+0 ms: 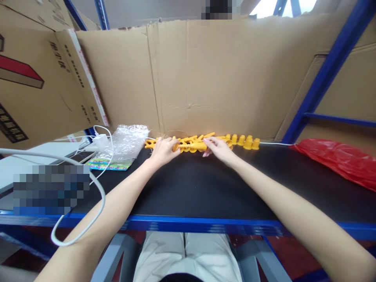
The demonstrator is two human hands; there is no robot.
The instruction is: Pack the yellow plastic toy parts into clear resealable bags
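Note:
My left hand is closed around the left end of a long yellow plastic piece at the back of the black tabletop. The fingers of my right hand are bent around the right end of the same piece. Its exact kind does not show. Behind and under it lies a row of yellow branched plastic parts with round ends, partly covered by my hands. Several small yellow cup-shaped pieces stand to the right of my right hand.
A cardboard wall closes off the back. Clear plastic wrap lies on a colourful packet at left, near a white charger. A white cable loops over my left forearm. A red plastic bag lies at right.

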